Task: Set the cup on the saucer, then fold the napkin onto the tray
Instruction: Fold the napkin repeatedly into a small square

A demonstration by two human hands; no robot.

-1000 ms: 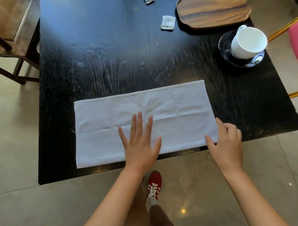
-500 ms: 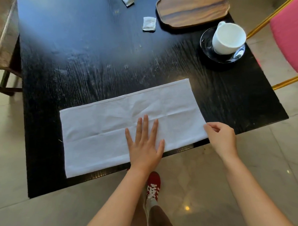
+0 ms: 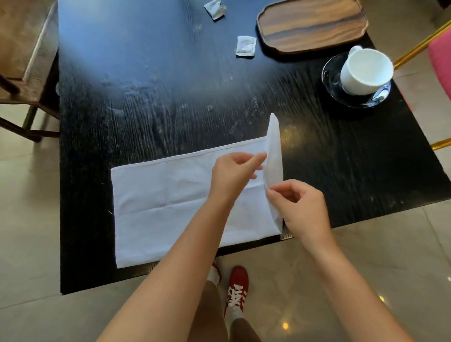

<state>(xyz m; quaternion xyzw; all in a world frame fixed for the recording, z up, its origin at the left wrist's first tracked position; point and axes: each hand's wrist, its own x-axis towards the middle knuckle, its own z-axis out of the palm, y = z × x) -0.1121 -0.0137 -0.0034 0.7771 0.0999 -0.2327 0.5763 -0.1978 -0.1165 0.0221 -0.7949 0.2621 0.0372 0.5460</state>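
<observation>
Lifting the right end of the white napkin (image 3: 184, 198) with left hand (image 3: 232, 175) and right hand (image 3: 301, 206) both pinching its raised edge, long axis running left across the table (image 3: 139, 110), tray (image 3: 311, 22) well beyond, cup (image 3: 364, 70) already on saucer (image 3: 331, 81)

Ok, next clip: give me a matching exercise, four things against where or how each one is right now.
Things:
1. cup
2. napkin
3. tray
4. right hand

States:
A. bare, at the table's far edge
B. pinching the raised cloth end
C. on the black saucer
D. one end lifted, the rest flat

Pairs: 1-C, 2-D, 3-A, 4-B
</observation>
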